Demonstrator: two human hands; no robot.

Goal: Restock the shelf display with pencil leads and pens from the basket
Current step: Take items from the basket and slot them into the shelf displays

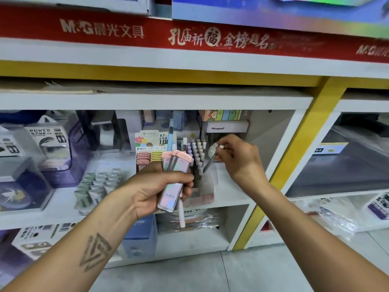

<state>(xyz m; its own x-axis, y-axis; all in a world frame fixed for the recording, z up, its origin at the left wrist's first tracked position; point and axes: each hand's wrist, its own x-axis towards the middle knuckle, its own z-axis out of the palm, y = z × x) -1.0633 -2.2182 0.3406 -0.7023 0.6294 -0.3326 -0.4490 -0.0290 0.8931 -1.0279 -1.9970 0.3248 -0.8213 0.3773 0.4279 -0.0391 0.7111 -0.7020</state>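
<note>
My left hand (156,189) grips a bunch of flat pink pencil lead cases (175,180) together with a white pen (181,213) that sticks out below the fist. My right hand (236,158) pinches a grey pen (210,162) with a white cap, tilted, its lower tip at the right edge of the pen stand (196,157). That clear stand on the middle shelf holds several upright pens with white and lilac caps. Left of it stands a lead display box (148,158) with pink and yellow cases. No basket is in view.
The white shelf board (231,197) carries power bank packs (49,144) at the left and small green-white items (97,184) in rows. A yellow upright post (294,157) borders the bay on the right. Boxes fill the lower shelf; grey floor tiles lie below.
</note>
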